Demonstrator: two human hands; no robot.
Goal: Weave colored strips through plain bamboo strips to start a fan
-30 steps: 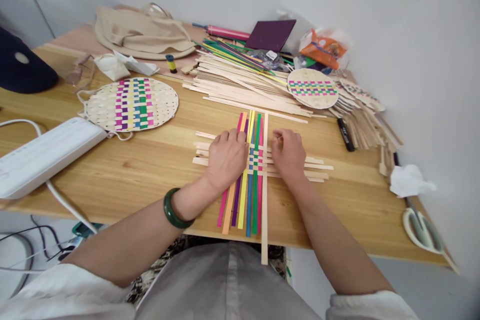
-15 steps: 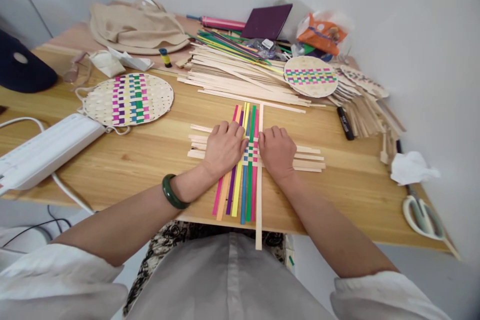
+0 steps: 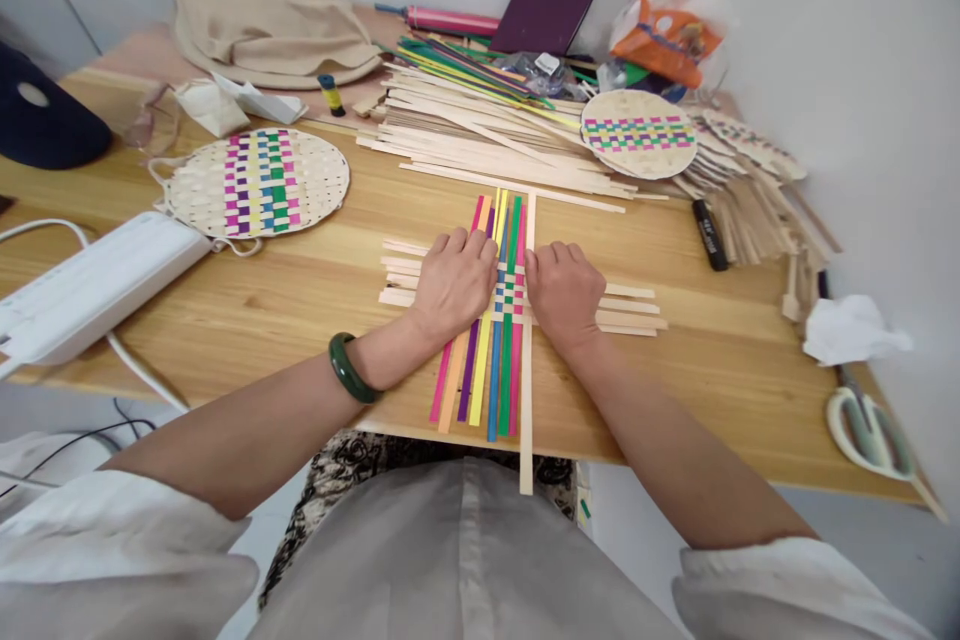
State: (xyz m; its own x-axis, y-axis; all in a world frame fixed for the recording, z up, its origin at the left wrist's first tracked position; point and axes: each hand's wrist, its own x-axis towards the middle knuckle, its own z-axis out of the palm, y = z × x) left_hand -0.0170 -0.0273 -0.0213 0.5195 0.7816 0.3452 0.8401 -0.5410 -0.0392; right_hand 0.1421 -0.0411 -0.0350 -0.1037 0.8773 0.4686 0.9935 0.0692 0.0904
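Observation:
Several coloured strips (image 3: 507, 370) in pink, orange, purple, yellow, blue and green run lengthwise through pale crosswise strips (image 3: 628, 305), woven in a checked patch at the middle. My left hand (image 3: 457, 285) lies over the left part of the weave with its fingers curled down on the strips, hiding that part. At the right, my right hand (image 3: 564, 290) is closed over the pale crosswise strips, its thumb side against a longer pale upright strip (image 3: 527, 400). That strip stands beside the rightmost pink one and hangs past the table's front edge. Both sets of fingertips are mostly hidden.
A finished woven oval (image 3: 259, 182) and a white power strip (image 3: 97, 290) lie at left. Behind the weave is a pile of pale strips (image 3: 480, 145). A second woven oval (image 3: 637, 133), a black marker (image 3: 709, 234) and scissors (image 3: 870, 435) are at right.
The whole view has shifted slightly. Both hands stay on the weave in nearly the same places, and the strips keep about the same arrangement.

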